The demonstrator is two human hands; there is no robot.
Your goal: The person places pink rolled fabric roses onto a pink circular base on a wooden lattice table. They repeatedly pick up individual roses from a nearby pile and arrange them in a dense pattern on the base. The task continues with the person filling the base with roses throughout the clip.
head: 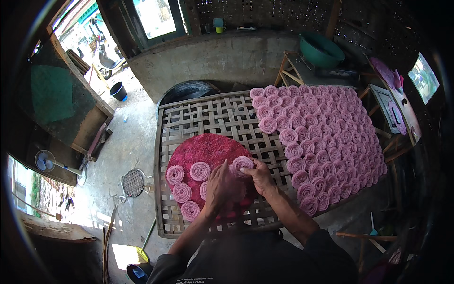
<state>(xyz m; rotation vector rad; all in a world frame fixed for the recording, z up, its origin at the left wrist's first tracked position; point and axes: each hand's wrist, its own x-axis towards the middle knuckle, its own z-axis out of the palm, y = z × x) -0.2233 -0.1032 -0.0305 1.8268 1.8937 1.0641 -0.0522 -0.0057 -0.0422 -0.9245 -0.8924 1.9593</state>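
Observation:
A pink spiral rosette (243, 162), apparently of dough or crackers, is pinched between the thumb and fingers of my right hand (261, 176). Close on its left is my left hand (217, 188), fingers pointing away from me; whether it grips anything is hard to make out. Both hands are over a round red mat (209, 147). Several other rosettes (200, 171) lie on the mat's left part, some partly covered by my left hand. Beneath the mat is a woven bamboo rack (220, 119). Dense rows of pink rosettes (324, 142) cover the rack's right side.
Behind the rack sits a large dark basin (191, 90), with a green tub (321, 51) on a stand at the back right. On the left floor are a woven stool (132, 183), a standing fan (58, 164) and a black bucket (118, 91) by the doorway.

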